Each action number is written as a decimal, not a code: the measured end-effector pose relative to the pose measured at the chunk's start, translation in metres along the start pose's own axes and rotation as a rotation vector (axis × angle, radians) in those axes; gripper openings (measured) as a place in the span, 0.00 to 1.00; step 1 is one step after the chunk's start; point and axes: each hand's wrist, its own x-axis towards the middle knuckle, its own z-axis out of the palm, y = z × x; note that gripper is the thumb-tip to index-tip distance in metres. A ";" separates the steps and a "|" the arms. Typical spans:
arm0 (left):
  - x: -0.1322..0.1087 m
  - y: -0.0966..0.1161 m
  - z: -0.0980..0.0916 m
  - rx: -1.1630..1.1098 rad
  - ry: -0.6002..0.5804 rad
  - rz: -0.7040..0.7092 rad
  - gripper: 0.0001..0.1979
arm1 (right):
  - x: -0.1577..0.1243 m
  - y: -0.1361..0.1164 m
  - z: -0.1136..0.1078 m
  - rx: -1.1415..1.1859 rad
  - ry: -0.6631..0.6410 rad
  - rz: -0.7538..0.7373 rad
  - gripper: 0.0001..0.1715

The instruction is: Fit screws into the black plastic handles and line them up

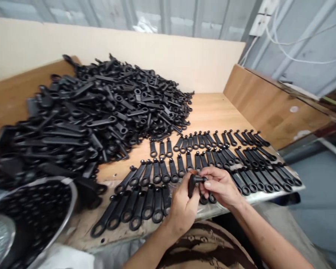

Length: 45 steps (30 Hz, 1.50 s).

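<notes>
My left hand grips a black lever arm above the front of the table, fingers wrapped round it. A short stud with a rounded tip sticks out of the arm to the right. At that tip, my right hand has thumb and fingers pinched together; whether a small part is between them I cannot make out. Rows of similar black lever arms, each with a ring at one end and a ball stud at the other, lie on the table around and behind both hands.
A large heap of black lever arms covers the table's left and back. At the lower left stands a round container of small black parts, beside a smaller container. Wooden boards border the table.
</notes>
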 end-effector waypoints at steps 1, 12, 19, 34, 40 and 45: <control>0.000 0.001 0.009 0.027 -0.028 0.006 0.14 | -0.007 0.000 -0.007 0.036 0.033 -0.007 0.14; 0.004 0.004 0.072 0.267 -0.167 0.009 0.18 | -0.044 0.003 -0.065 0.275 0.100 -0.054 0.11; 0.006 0.007 0.079 0.383 -0.179 0.033 0.19 | -0.053 -0.002 -0.076 0.220 0.122 -0.080 0.13; 0.003 -0.006 0.071 0.656 -0.162 0.116 0.25 | -0.050 0.009 -0.066 0.169 0.171 -0.126 0.09; -0.002 -0.012 0.065 0.641 -0.155 0.178 0.25 | -0.050 0.009 -0.060 0.176 0.154 -0.074 0.09; -0.004 -0.019 0.066 0.720 -0.020 0.353 0.22 | -0.053 0.007 -0.051 0.156 0.198 -0.046 0.10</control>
